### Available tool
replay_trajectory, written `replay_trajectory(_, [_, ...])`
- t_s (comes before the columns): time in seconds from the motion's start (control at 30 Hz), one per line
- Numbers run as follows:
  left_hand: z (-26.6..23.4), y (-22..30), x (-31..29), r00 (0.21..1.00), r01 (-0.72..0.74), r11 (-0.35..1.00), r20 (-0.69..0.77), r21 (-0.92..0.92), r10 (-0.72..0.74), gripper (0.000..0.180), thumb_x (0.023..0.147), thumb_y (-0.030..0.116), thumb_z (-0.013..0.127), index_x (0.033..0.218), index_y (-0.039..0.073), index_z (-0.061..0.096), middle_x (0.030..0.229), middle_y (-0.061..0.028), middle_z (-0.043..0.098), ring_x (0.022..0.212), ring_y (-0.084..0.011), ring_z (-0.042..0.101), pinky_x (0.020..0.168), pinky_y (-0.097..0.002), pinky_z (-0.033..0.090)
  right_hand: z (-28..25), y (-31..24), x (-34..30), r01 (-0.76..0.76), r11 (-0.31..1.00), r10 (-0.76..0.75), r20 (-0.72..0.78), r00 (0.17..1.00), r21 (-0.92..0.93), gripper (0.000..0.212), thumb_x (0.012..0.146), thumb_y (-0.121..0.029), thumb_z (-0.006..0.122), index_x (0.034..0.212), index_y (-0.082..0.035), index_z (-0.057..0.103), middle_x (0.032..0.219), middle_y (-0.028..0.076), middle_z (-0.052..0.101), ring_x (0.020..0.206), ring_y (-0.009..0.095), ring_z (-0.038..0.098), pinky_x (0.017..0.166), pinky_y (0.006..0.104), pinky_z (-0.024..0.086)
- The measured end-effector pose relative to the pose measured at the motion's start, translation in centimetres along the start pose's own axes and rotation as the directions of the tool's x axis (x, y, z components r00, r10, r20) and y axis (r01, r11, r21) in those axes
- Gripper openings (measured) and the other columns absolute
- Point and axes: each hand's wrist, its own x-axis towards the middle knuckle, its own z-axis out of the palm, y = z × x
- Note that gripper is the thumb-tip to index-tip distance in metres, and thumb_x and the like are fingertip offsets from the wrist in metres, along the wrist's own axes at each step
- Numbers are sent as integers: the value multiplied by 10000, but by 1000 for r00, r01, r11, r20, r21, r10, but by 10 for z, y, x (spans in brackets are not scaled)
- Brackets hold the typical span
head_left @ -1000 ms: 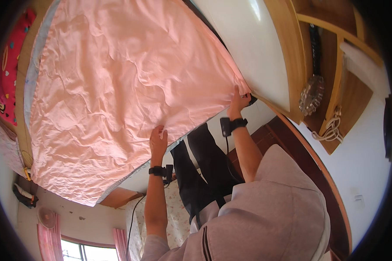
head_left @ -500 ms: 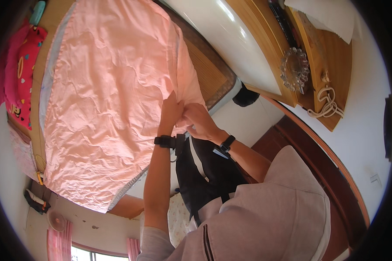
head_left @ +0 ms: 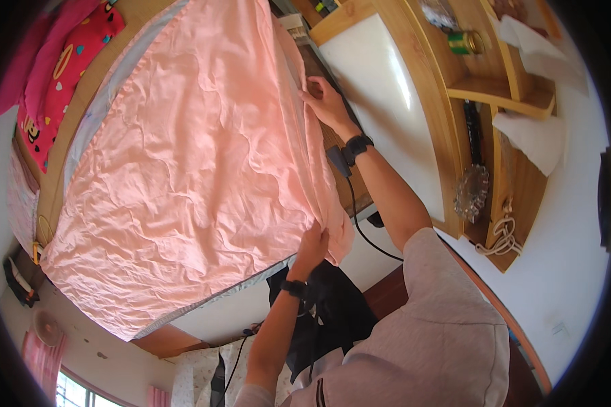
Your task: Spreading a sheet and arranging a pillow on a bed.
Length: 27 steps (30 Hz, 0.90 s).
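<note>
Pink quilt (head_left: 197,163) lies just left of both hands, its folded right margin running away from the body as a long narrow strip. At the near end of that strip, the left hand (head_left: 312,247) is closed, fingers curled round a bunch of cloth. Farther along, the right hand (head_left: 324,100) meets the outer edge with thumb and fingers partly bent; I can't tell how firmly it pinches. Of the 2, the left is nearer the near corner, the right nearer the far side.

Compared with 0.5 s ago, when the 2 hands were together near that corner, they are now well apart along the margin.

Beyond the strip, a brown mat (head_left: 363,190) shows; farther right come a white panel (head_left: 387,88) and wooden shelves (head_left: 492,91). Across the quilt, a red patterned pillow (head_left: 64,88) sits at the left.
</note>
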Motion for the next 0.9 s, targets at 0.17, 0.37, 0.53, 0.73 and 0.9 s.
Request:
replay_trajectory(0.17, [2,22,-2,995,-81,997,-60,16,82,301,938,93,519,1217,-19,496,876,-322,642,882,-500,631,731,-548,499,37,-44,35,16,974,-5,51,999,-227,697,826,-389,782,1308,-12,449,1118,171,667,960,280,672,846,370,515])
replay_trajectory(0.37, [29,57,15,993,-93,981,56,-171,104,181,899,48,540,1058,-36,513,870,-303,612,862,-499,607,743,-537,489,38,-65,136,261,956,-264,0,965,-132,748,813,-379,801,1348,0,441,1196,180,641,1072,276,632,927,361,493])
replay_trajectory(0.53, [36,53,10,998,-42,983,41,-177,50,149,911,73,531,1027,-20,518,906,-273,612,880,-489,595,753,-535,486,63,-100,201,39,999,-42,144,989,22,640,817,-365,810,1284,-13,550,1138,96,663,1033,183,621,894,317,491])
replay_trajectory(0.73, [44,53,10,999,-24,976,30,-217,31,177,911,90,548,1071,16,545,924,-228,619,851,-451,617,706,-518,509,97,-94,280,92,996,-94,-102,990,-22,392,824,-334,807,1020,-18,682,955,35,646,879,127,584,779,282,476])
replay_trajectory(0.9, [47,45,16,997,-75,979,-10,-188,74,197,912,108,562,1083,11,546,968,-209,623,833,-443,625,698,-516,519,108,-97,324,106,993,-103,50,993,-49,396,811,-281,806,1043,17,687,874,33,679,786,125,603,726,291,489])
